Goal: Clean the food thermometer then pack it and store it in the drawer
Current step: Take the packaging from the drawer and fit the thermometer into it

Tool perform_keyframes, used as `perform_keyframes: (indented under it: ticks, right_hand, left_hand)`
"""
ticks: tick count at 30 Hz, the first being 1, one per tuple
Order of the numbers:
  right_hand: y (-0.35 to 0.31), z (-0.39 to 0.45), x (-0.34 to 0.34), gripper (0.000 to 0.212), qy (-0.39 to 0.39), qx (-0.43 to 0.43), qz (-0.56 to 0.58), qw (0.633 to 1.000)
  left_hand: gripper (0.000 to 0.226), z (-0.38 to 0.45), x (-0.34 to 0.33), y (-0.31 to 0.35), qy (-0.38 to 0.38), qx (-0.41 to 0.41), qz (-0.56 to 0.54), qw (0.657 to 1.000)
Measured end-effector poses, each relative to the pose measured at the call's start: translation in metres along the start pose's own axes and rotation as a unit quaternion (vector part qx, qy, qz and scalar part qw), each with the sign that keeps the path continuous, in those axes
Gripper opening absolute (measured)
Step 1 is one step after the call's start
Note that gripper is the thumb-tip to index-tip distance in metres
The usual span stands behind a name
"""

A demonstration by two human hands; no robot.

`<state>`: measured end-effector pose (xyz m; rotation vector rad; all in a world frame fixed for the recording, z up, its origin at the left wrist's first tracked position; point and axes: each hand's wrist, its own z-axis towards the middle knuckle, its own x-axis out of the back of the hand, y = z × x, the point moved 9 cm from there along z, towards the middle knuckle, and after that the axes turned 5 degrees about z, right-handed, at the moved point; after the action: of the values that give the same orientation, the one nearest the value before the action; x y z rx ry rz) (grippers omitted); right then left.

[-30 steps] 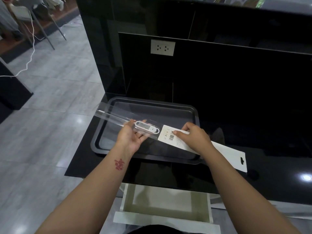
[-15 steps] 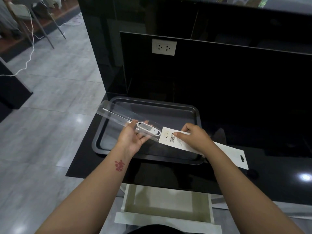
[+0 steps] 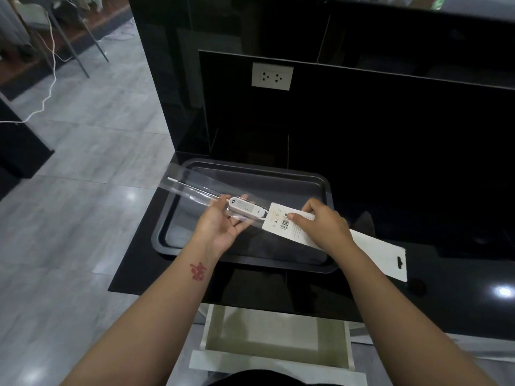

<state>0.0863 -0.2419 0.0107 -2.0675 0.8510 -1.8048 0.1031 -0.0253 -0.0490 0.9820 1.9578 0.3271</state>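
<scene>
The white food thermometer (image 3: 246,209) lies inside a clear plastic sleeve (image 3: 195,183), its thin probe pointing up-left. My left hand (image 3: 223,221) cups the thermometer's body through the sleeve from below. My right hand (image 3: 323,225) pinches the long white backing card (image 3: 373,253), whose barcode end meets the sleeve's open end by the thermometer. All of this is held over a dark baking tray (image 3: 178,243) on the black counter. Below the counter's front edge an open white drawer (image 3: 276,334) shows its inside.
A tall black glossy back panel with a white wall socket (image 3: 272,76) rises behind the tray. Grey tiled floor (image 3: 69,218) lies to the left, with a white cable and chair legs far off. The counter stretches to the right.
The sleeve with the thermometer has tilted a little, probe end lower on the left. The card's barcode end has slid slightly closer to the thermometer.
</scene>
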Motion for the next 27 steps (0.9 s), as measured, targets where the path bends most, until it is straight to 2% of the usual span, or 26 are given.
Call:
perform_keyframes:
  ticks: [11, 16, 21, 24, 27]
  right_hand:
    - [-0.005, 0.003, -0.002, 0.038, 0.011, -0.003, -0.013, 1.000]
    - [0.001, 0.007, -0.005, 0.047, 0.009, -0.006, 0.047, 0.999]
    - [-0.003, 0.012, -0.007, 0.048, 0.035, 0.018, 0.047, 0.998]
    - [-0.004, 0.014, -0.009, 0.040, 0.003, 0.027, 0.037, 0.999]
    - [-0.004, 0.014, -0.019, 0.031, -0.100, 0.016, 0.014, 0.995]
  left_hand:
    - [0.017, -0.008, -0.019, -0.031, 0.019, 0.012, -0.012, 1.000]
    - [0.013, -0.012, -0.027, -0.047, -0.015, 0.002, 0.006, 1.000]
    - [0.034, -0.018, -0.036, -0.055, -0.039, -0.014, 0.027, 0.999]
    - [0.032, -0.018, -0.035, -0.053, -0.031, -0.020, 0.028, 0.999]
    - [0.026, -0.020, -0.038, -0.051, -0.043, -0.019, 0.031, 0.998]
